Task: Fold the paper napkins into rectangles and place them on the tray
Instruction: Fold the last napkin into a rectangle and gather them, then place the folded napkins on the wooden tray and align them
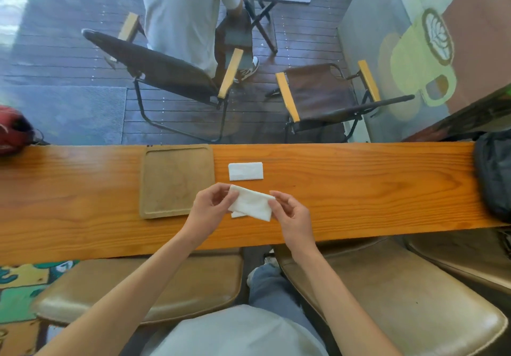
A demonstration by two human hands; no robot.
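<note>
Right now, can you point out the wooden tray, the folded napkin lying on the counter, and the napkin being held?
Rectangular wooden tray point(154, 184): head view, bare floor near its left rim.
Folded white paper napkin point(245, 171): head view, its centre.
Held white paper napkin point(253, 203): head view, middle, between both hands.

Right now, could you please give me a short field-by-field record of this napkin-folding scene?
surface: wooden counter
tray: wooden tray, nothing on it
held napkin: white napkin, partly folded, lifted beside the tray
left hand: pinching the napkin's left edge
right hand: pinching its right edge
second napkin: folded rectangle, flat on the counter, off the tray
</note>
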